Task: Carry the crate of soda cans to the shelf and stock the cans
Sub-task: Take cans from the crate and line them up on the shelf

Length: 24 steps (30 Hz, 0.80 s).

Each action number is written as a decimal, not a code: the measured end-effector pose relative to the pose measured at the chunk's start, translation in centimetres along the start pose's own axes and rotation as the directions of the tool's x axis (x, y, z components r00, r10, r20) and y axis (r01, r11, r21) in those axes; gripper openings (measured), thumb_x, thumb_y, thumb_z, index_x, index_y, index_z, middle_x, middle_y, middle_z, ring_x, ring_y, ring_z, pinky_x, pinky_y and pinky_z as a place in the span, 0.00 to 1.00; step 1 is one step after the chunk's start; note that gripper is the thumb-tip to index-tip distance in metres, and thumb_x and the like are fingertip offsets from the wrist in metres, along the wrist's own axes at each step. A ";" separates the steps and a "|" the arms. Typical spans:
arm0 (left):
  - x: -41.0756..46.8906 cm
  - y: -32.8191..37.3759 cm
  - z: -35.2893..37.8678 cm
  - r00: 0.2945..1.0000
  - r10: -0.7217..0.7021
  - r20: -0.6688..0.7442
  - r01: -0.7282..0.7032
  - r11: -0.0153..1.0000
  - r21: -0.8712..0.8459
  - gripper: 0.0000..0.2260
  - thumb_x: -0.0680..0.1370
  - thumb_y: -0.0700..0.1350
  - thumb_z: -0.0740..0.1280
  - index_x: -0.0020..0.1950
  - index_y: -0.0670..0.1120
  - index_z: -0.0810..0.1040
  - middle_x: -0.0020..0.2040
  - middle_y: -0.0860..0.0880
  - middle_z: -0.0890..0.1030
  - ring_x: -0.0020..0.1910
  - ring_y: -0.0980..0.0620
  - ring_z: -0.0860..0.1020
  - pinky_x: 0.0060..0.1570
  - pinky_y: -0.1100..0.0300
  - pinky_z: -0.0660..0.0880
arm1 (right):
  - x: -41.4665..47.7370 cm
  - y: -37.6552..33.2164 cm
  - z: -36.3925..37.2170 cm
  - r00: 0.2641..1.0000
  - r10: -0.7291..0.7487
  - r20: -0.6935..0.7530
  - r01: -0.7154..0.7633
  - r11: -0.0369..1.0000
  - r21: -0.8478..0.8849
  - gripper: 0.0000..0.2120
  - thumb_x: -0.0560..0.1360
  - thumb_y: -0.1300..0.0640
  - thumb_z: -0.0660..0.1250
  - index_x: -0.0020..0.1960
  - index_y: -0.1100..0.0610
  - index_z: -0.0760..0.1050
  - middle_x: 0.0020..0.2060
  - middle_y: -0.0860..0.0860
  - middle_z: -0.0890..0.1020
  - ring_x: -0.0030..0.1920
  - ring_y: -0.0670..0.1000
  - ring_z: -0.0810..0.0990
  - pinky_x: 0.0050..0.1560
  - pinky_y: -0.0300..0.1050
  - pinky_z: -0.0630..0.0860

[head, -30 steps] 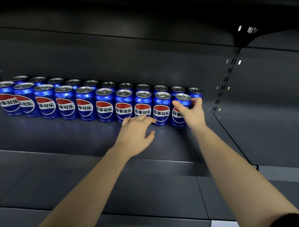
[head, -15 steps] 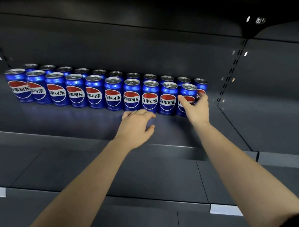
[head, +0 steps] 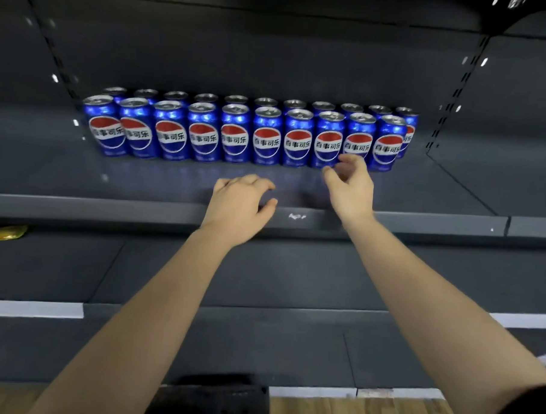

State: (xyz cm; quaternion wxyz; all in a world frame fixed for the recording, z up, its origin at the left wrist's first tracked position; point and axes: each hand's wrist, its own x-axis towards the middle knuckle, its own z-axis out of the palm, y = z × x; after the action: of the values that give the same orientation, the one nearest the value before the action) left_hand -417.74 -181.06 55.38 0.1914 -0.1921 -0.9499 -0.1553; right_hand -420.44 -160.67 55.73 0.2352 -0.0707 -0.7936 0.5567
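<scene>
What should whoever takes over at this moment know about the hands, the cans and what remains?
Hands: the left hand is empty, loosely curled over the shelf front edge. The right hand is empty, just in front of the cans.
Things: the cans stand upright in two rows, ten in front and eleven behind.
Done: the rows are stocked.
Left: the front right spot is unfilled. Check the dark crate at the bottom edge; its contents are not visible.
</scene>
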 end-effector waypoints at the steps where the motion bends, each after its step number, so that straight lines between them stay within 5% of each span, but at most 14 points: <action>1: -1.1 -1.0 -0.4 1.000 -0.005 0.002 0.005 1.000 -0.006 0.16 0.79 0.53 0.60 0.65 0.51 0.74 0.62 0.52 0.76 0.61 0.50 0.74 0.62 0.54 0.61 | -1.4 -0.4 1.0 1.000 -0.016 0.016 0.016 1.000 0.010 0.14 0.76 0.56 0.68 0.61 0.54 0.73 0.49 0.49 0.81 0.48 0.49 0.80 0.52 0.41 0.75; 4: -4.3 -4.2 -1.4 1.000 -0.022 0.011 0.022 1.000 -0.015 0.16 0.79 0.52 0.61 0.65 0.50 0.74 0.63 0.51 0.75 0.61 0.49 0.74 0.62 0.53 0.62 | -5.3 -1.2 3.7 0.997 -0.062 0.034 0.061 0.997 0.038 0.06 0.75 0.56 0.68 0.51 0.49 0.75 0.44 0.48 0.83 0.46 0.50 0.83 0.44 0.42 0.80; 6: -6.5 -6.3 -1.8 1.000 -0.023 0.008 0.023 1.000 -0.014 0.16 0.79 0.51 0.62 0.65 0.49 0.75 0.64 0.51 0.75 0.62 0.48 0.72 0.61 0.51 0.62 | -7.7 -1.6 5.4 0.995 -0.094 0.017 0.092 0.992 0.088 0.03 0.75 0.55 0.67 0.47 0.47 0.76 0.41 0.48 0.83 0.45 0.49 0.84 0.48 0.50 0.82; 12: -13.1 -11.2 -2.0 0.995 -0.082 0.060 0.082 0.997 -0.007 0.16 0.79 0.50 0.62 0.66 0.49 0.75 0.64 0.51 0.75 0.62 0.48 0.73 0.61 0.52 0.63 | -15.5 -0.5 11.1 0.989 -0.061 0.137 0.034 0.981 0.191 0.03 0.77 0.62 0.66 0.47 0.55 0.76 0.40 0.54 0.83 0.43 0.51 0.85 0.45 0.48 0.82; 15: -16.6 -13.4 -1.2 0.983 -0.141 0.122 0.142 0.990 0.000 0.16 0.79 0.51 0.61 0.66 0.49 0.74 0.64 0.51 0.74 0.61 0.48 0.74 0.61 0.53 0.62 | -19.0 1.6 13.4 0.976 0.027 0.218 -0.060 0.988 0.145 0.05 0.76 0.61 0.66 0.47 0.52 0.77 0.39 0.49 0.82 0.44 0.53 0.85 0.46 0.51 0.82; 20: -22.2 -16.1 0.6 0.947 -0.226 0.226 0.228 0.974 0.018 0.17 0.80 0.52 0.60 0.67 0.50 0.73 0.65 0.50 0.74 0.60 0.48 0.75 0.63 0.51 0.61 | -23.9 6.6 15.5 0.932 0.144 0.333 -0.160 0.987 0.021 0.05 0.68 0.46 0.67 0.43 0.38 0.79 0.38 0.44 0.83 0.45 0.51 0.83 0.50 0.59 0.81; 24: -25.5 -17.6 2.1 0.917 -0.280 0.284 0.282 0.959 0.038 0.16 0.79 0.51 0.61 0.67 0.50 0.73 0.64 0.50 0.75 0.61 0.47 0.74 0.63 0.51 0.62 | -27.0 10.0 16.7 0.895 0.227 0.383 -0.229 0.973 -0.039 0.06 0.67 0.46 0.67 0.44 0.39 0.79 0.39 0.44 0.83 0.44 0.48 0.82 0.53 0.59 0.80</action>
State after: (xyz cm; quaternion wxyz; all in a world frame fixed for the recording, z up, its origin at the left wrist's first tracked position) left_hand -404.08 -203.50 38.83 0.0270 -0.0746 -0.9850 -0.1534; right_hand -405.75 -181.27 34.12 0.0082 -0.0516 -0.8085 0.5861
